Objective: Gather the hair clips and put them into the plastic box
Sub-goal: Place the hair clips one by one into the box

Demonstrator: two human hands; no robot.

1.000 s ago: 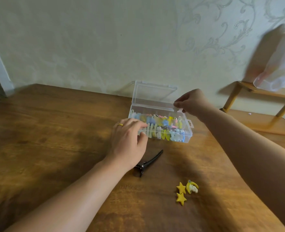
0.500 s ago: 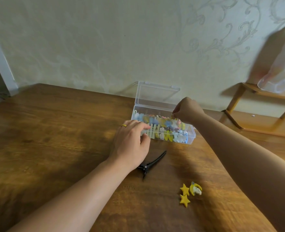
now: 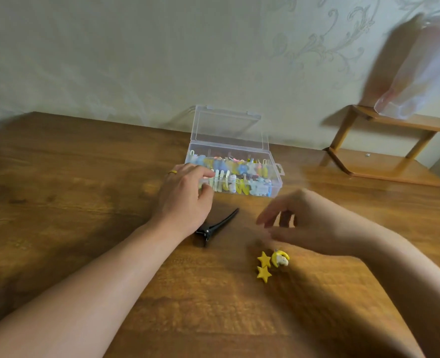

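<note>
Fingers of my right hand [image 3: 314, 223] hang loosely spread and empty above the wooden counter [image 3: 84, 202]; my left hand [image 3: 185, 200] rests curled against the near left corner of the clear plastic box [image 3: 234, 171], its lid up, full of coloured hair clips. Between my hands lies a long black clip [image 3: 217, 224]. Nearer me sit a yellow star clip [image 3: 263, 266] and, touching it, a yellow moon clip [image 3: 280, 258]

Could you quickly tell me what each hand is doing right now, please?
Left hand: open, empty, resting against the plastic box.
Right hand: open, empty, above the yellow hair clips.
</note>
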